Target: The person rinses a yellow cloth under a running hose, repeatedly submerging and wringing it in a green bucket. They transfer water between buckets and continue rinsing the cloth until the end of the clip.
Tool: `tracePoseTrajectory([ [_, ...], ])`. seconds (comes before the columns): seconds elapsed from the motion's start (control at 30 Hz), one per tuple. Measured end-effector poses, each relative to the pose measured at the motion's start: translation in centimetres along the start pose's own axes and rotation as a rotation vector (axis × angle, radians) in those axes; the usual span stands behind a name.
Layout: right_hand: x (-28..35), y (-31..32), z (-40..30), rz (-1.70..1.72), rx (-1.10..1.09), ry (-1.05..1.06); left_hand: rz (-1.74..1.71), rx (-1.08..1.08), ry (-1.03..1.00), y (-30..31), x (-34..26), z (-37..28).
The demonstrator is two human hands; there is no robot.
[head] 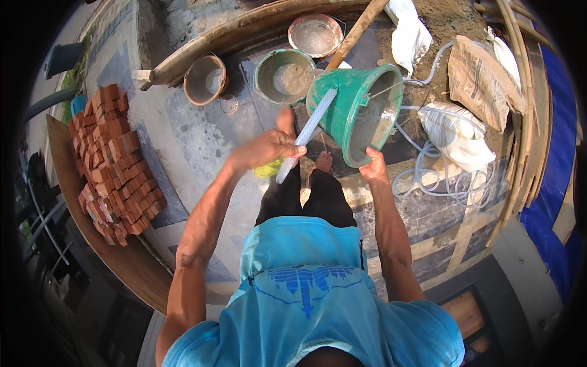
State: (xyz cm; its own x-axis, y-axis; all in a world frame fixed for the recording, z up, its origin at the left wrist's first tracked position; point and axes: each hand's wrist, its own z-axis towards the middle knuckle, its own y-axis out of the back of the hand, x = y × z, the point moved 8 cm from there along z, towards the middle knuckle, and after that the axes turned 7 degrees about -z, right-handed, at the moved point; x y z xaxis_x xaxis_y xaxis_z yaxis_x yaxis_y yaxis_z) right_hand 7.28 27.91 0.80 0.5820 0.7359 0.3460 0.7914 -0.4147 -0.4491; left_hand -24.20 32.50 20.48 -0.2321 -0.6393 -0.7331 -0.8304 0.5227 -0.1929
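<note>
My left hand (275,147) grips a clear braided hose (312,121) near its lower end; the hose's upper end lies against the outside of a green plastic bucket (332,110). My right hand (375,164) has hold of that bucket's rim. The bucket is tilted, its mouth facing right, with a wire handle across it and grey residue inside. Behind it stands a second green bucket (284,75) with murky contents. Under my left hand shows something yellow-green (269,169), partly hidden.
Stacked red bricks (121,160) stand at the left. A brown bucket (205,80), a clear cup (228,104) and a reddish basin (316,36) are on the floor ahead. Coiled clear tubing (426,167), a white sack (456,135) and a paper sack (481,80) lie at the right, beside wooden planks (527,114).
</note>
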Motion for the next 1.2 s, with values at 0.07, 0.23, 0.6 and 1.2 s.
tracePoseTrajectory([
  [0.07, 0.9, -0.1, 0.0, -0.041, 0.044, -0.007, -0.009, -0.001, -0.022, 0.2, 0.2, -0.1],
  [0.23, 4.8, -0.2, -0.7, -0.196, 0.049, 0.056, -0.114, -0.03, -0.072, 1.4, 0.4, -1.2],
  [0.6, 7.4, -5.8, -2.2, -0.819, -0.488, 0.141, 0.02, -0.236, -0.037, 5.0, 2.9, -3.7],
  [1.2, 15.0, -34.3, 5.9, -0.935, -0.239, 0.677, -0.313, -0.52, 0.012, 9.5, 3.7, -7.9],
])
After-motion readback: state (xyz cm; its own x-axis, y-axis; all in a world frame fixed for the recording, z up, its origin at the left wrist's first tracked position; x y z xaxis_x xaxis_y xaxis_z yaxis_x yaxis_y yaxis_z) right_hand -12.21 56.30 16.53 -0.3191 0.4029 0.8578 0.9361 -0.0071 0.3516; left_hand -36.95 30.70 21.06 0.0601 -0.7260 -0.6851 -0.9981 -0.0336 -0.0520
